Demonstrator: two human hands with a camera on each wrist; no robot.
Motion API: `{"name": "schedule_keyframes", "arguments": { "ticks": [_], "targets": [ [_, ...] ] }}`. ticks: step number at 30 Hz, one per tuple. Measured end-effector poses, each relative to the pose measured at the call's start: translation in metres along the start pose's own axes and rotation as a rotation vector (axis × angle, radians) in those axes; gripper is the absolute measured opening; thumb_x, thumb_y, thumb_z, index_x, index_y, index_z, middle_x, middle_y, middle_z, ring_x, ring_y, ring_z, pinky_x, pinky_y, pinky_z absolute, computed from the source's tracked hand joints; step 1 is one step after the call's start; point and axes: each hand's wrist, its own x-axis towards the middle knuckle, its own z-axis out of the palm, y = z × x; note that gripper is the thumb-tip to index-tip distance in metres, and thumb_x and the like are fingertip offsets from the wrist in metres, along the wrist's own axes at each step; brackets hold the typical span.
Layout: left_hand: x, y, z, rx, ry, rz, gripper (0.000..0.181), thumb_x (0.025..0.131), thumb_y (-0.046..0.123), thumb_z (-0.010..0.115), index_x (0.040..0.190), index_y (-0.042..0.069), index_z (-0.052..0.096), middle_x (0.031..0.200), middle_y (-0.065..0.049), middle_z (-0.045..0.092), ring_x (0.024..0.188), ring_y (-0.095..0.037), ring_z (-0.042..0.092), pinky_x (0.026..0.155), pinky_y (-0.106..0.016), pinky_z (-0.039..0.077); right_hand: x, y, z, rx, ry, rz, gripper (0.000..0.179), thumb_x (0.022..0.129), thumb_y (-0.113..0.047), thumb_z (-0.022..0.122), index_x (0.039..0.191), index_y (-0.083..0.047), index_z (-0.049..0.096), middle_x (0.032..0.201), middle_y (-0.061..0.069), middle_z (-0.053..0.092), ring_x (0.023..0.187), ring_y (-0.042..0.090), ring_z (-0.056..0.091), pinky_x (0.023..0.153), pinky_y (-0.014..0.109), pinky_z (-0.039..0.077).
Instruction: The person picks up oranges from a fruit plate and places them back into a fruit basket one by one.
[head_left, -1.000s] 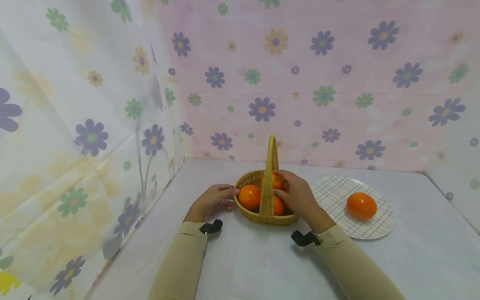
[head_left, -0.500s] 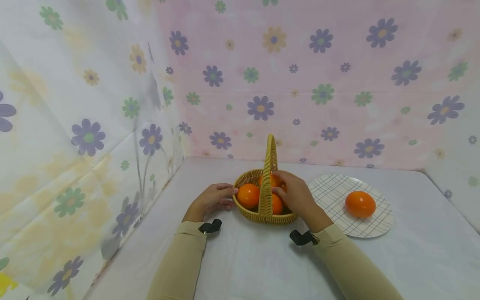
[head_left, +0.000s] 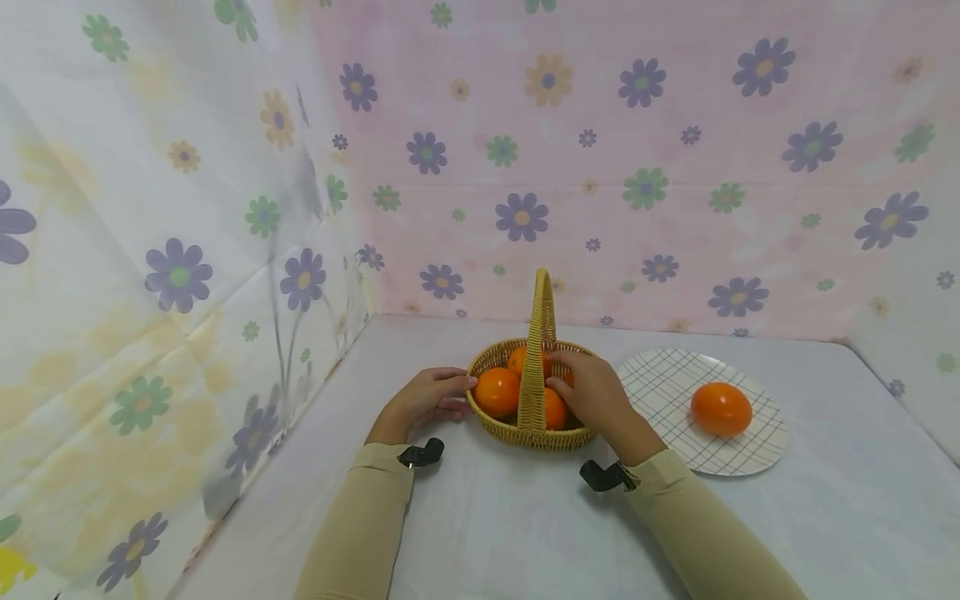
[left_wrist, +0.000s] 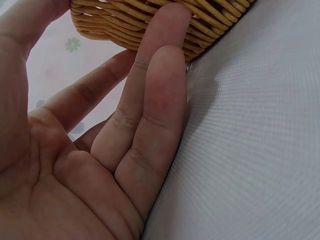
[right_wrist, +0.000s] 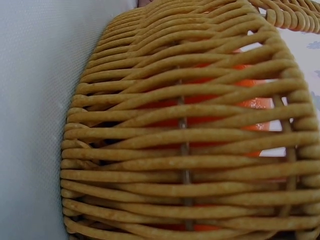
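Note:
In the head view a wicker basket (head_left: 555,440) with a tall handle stands on the table. It holds several oranges: one at the left end (head_left: 497,392), one at the back behind the handle (head_left: 522,360), and one in front (head_left: 555,410). My left hand (head_left: 426,398) pinches the left rim with its thumb; in the left wrist view its other fingers lie along the woven outer wall (left_wrist: 115,20). My right hand (head_left: 600,392) reaches over the right rim, thumb and index finger apart among the oranges. An orange patch shows between them; the other fingertips are hidden. The right wrist view shows mostly the basket wall (right_wrist: 200,125).
A checked white plate (head_left: 667,425) lies to the right of the basket, bearing a single orange (head_left: 722,409). Flowered cloth (head_left: 600,167) hangs behind the table and along its left side. A white cloth (head_left: 495,517) covers the table.
The back orange has moved left inside the basket, out from under my right fingers, to behind the handle. My right hand has barely shifted. My left hand stays at the rim.

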Motion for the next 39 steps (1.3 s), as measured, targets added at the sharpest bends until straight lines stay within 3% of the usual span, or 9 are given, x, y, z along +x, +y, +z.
{"name": "schedule_keyframes", "arguments": {
  "ticks": [11,17,23,27,39],
  "targets": [
    [-0.002,0.001,0.001,0.008,0.005,0.0,0.068,0.084,0.049,0.084,0.137,0.012,0.063,0.121,-0.01,0.074,0.093,-0.023,0.077,0.079,-0.033,0.063,-0.002,0.002,-0.001,-0.048,-0.042,0.027,0.03,0.101,-0.034,0.068,0.126,-0.018,0.07,0.128,0.005,0.072,0.113,0.028,0.069,0.091,0.05,0.058],
    [-0.002,0.001,0.001,0.013,0.0,0.004,0.069,0.083,0.051,0.084,0.136,0.011,0.064,0.12,-0.011,0.074,0.094,-0.024,0.077,0.079,-0.033,0.063,-0.002,0.008,-0.011,0.004,-0.123,0.004,0.037,0.102,-0.036,0.067,0.133,-0.015,0.067,0.137,0.007,0.067,0.127,0.031,0.063,0.105,0.054,0.052],
    [-0.002,0.001,0.002,0.012,0.006,0.01,0.068,0.084,0.05,0.084,0.135,0.011,0.064,0.12,-0.01,0.074,0.094,-0.024,0.077,0.079,-0.033,0.063,-0.003,0.017,-0.028,0.019,-0.204,-0.069,0.042,0.1,-0.032,0.069,0.136,-0.012,0.065,0.133,0.007,0.069,0.12,0.03,0.063,0.105,0.054,0.051],
    [0.0,-0.001,0.005,0.013,-0.016,0.016,0.068,0.084,0.051,0.084,0.136,0.01,0.064,0.12,-0.011,0.074,0.094,-0.024,0.077,0.08,-0.033,0.063,-0.01,0.02,-0.041,0.001,-0.227,-0.071,0.044,0.1,-0.029,0.069,0.139,-0.009,0.063,0.138,0.012,0.066,0.131,0.036,0.059,0.111,0.059,0.046],
    [-0.003,0.0,0.002,0.011,0.009,0.012,0.068,0.084,0.049,0.084,0.136,0.01,0.063,0.12,-0.011,0.074,0.092,-0.024,0.077,0.08,-0.033,0.063,-0.045,0.054,-0.083,-0.192,-0.198,-0.092,0.044,0.098,-0.033,0.073,0.134,-0.01,0.065,0.141,0.016,0.062,0.131,0.041,0.057,0.108,0.062,0.047]
  ]
}}
